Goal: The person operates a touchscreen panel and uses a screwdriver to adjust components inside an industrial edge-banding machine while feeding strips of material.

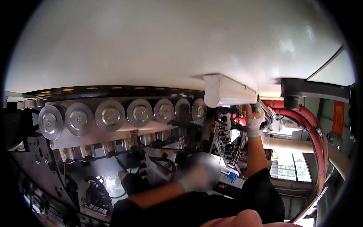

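My right hand (252, 122), in a white glove with a green cuff, is raised to the near end of a long white housing (227, 92) under the pale ceiling. Its fingers curl around a small dark part (257, 107) beside a bundle of cables (269, 115); what the part is I cannot make out. My left hand (198, 172), also in a light glove, hovers lower in the middle, in front of dark machine parts. It is too blurred to tell whether it holds anything. Both forearms are bare below short black sleeves.
A row of several round metal discs (109, 115) runs along a metal bar at the left, with black hoses and fittings (113, 153) below. Thick red pipes (315, 132) curve down at the right beside a black duct (293, 90). Wiring and connectors (227, 143) fill the centre.
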A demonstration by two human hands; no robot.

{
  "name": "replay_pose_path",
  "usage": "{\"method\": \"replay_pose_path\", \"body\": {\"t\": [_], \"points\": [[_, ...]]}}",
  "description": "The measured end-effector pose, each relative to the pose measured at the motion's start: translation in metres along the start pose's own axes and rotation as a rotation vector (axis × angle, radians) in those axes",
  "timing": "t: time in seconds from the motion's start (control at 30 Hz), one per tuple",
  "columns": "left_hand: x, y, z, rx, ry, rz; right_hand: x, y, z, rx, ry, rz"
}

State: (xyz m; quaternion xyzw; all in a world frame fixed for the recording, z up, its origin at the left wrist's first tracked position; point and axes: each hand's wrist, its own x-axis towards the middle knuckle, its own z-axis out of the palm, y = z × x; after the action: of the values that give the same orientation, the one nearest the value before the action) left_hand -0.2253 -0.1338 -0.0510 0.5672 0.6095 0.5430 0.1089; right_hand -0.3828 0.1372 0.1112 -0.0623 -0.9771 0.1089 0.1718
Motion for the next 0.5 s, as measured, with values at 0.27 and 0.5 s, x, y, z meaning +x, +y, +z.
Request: {"method": "replay_pose_path", "body": {"t": [0.27,0.5], "points": [[0.003,0.000,-0.014,0.093,-0.098,-0.017,-0.001,0.010,0.019,-0.246,-0.016,-0.144],[0.002,-0.003,0.002,0.023,-0.188,-0.046,0.004,0.033,0.028,-0.308,-0.127,-0.184]]}}
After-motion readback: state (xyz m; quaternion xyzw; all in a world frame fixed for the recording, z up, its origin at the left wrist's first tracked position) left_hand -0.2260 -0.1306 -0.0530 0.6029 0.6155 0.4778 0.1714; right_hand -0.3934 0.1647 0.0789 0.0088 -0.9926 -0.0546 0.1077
